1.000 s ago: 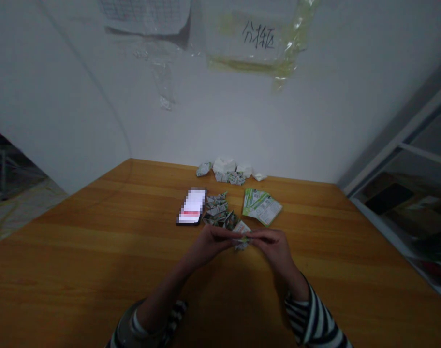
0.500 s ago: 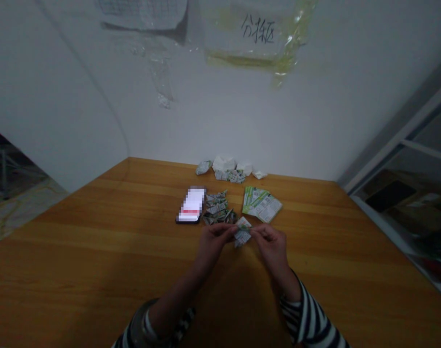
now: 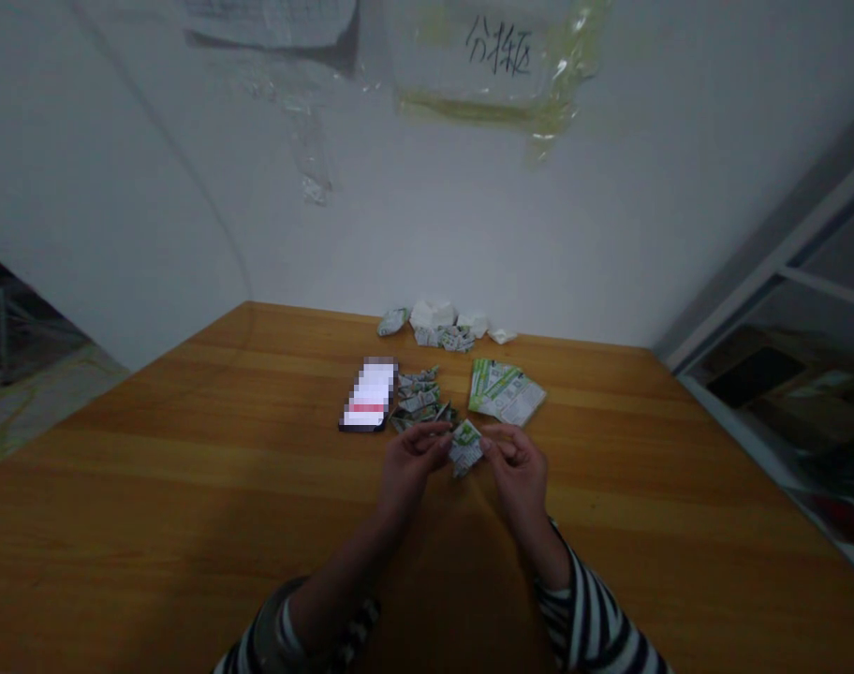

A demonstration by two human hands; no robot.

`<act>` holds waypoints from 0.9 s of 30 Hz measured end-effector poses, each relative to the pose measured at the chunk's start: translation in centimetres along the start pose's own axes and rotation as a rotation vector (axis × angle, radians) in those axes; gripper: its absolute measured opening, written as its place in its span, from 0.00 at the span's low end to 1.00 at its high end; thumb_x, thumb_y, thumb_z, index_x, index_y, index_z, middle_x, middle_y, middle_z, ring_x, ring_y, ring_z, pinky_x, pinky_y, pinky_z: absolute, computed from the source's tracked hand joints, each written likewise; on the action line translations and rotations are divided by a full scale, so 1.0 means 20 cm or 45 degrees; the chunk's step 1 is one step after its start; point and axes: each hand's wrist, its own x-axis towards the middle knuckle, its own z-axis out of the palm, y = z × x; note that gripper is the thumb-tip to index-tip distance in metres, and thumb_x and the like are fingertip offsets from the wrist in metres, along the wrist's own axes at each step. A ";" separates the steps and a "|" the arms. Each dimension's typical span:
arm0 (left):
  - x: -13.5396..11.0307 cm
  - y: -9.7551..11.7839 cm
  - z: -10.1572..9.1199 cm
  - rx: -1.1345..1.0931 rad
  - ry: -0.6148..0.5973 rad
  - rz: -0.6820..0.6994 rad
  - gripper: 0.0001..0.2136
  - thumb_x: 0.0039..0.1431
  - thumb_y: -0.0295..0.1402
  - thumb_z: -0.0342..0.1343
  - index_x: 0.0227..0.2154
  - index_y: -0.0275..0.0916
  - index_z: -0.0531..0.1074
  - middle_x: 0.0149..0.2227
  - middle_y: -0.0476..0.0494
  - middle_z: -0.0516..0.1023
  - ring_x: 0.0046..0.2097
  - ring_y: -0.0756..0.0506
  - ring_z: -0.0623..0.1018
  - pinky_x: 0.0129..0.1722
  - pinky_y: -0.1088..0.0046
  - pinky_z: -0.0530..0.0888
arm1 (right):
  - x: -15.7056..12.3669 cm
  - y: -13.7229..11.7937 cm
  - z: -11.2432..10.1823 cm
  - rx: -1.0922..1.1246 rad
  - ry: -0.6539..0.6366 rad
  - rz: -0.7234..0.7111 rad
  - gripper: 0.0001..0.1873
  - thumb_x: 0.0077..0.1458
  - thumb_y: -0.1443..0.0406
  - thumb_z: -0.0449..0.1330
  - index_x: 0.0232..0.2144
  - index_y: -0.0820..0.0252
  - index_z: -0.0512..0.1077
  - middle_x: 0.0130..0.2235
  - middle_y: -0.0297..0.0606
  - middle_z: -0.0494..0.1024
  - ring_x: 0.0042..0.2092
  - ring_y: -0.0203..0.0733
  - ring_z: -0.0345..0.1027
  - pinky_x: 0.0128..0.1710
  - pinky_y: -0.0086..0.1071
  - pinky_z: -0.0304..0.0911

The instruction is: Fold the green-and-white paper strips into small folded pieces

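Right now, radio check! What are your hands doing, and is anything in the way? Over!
Left hand and right hand pinching a folded printed paper piece. Pile of folded paper pieces directly ahead of left hand. Over.

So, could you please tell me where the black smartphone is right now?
In the head view, the black smartphone lies on the wooden table, just left of the pile of folded green-and-white paper pieces, beyond the left hand.

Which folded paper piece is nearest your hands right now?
The green-and-white folded piece between your left hand and right hand. The other folded pieces lie farther off, in the pile beside the phone.
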 end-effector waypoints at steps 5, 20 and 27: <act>0.01 0.02 -0.02 0.180 -0.030 0.124 0.12 0.44 0.36 0.67 0.30 0.33 0.79 0.30 0.41 0.83 0.32 0.44 0.81 0.33 0.72 0.77 | 0.00 0.02 0.00 0.037 -0.039 0.010 0.08 0.51 0.62 0.64 0.34 0.60 0.74 0.28 0.36 0.82 0.28 0.39 0.75 0.28 0.28 0.69; 0.03 0.08 -0.04 0.605 -0.179 0.262 0.15 0.43 0.32 0.67 0.37 0.35 0.80 0.36 0.42 0.84 0.36 0.41 0.81 0.38 0.69 0.77 | 0.02 0.02 -0.04 0.010 -0.200 0.083 0.14 0.53 0.60 0.62 0.42 0.59 0.76 0.33 0.38 0.83 0.30 0.41 0.76 0.30 0.31 0.71; 0.01 0.05 -0.03 0.612 -0.192 0.234 0.09 0.45 0.34 0.66 0.30 0.34 0.81 0.27 0.43 0.83 0.29 0.46 0.79 0.29 0.75 0.74 | 0.03 0.06 -0.03 -0.177 -0.330 0.018 0.12 0.48 0.62 0.66 0.37 0.59 0.77 0.37 0.40 0.82 0.37 0.47 0.76 0.37 0.36 0.70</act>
